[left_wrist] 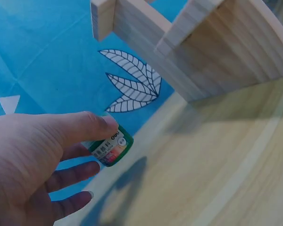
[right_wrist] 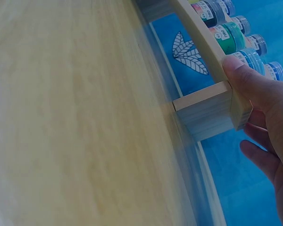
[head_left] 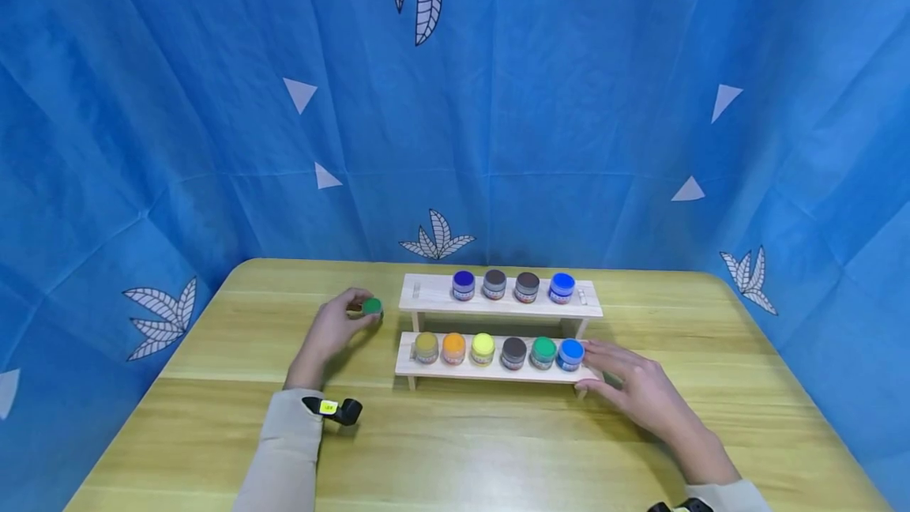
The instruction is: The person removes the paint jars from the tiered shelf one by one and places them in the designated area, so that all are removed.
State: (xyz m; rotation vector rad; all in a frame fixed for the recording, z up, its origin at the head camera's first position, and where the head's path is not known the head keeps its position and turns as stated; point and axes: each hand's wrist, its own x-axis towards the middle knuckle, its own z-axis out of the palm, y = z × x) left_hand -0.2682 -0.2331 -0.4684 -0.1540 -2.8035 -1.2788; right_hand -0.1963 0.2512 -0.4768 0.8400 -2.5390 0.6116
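My left hand pinches a small paint jar with a green lid between thumb and fingers, left of the two-step wooden rack. In the left wrist view the jar is tilted, held above the table with its shadow apart from it. My right hand grips the right end of the rack's lower shelf. The right wrist view shows the thumb on the shelf's front edge, beside a blue paint jar, with the other fingers behind the end.
On the lower shelf stand several jars: olive, orange, yellow, dark, green and blue. Dark blue, dark and bright blue jars stand on the upper shelf. A blue curtain hangs behind the wooden table.
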